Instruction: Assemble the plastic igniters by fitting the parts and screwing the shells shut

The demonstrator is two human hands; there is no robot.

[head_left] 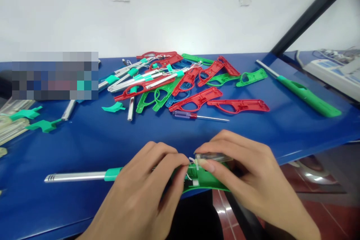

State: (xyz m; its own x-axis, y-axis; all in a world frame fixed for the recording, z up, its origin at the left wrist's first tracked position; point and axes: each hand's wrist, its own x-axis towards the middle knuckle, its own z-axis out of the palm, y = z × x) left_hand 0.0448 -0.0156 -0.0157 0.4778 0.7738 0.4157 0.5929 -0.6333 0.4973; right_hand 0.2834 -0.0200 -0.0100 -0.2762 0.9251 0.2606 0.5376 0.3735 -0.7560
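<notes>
In front of me, at the table's near edge, is a long-nosed gas lighter with its green handle shell [209, 178] open. Its silver metal tube [77, 176] points left, with a teal collar [113, 174] where it meets the handle. My left hand [143, 180] is closed over the handle, thumb and fingertips together by a white wire [189, 175]; whether they pinch the wire is hidden. Between thumb and fingers, my right hand [247, 172] grips a clear fuel tank [215, 157] just above the handle's right part.
Beyond my hands lies a pile of red handle shells [197, 99], green shells [253, 77] and silver tubes with wires [165, 78]. A screwdriver [184, 115] lies before it. A whole green lighter [308, 95] rests at right; teal pieces [45, 125] and clear tanks [14, 129] at left.
</notes>
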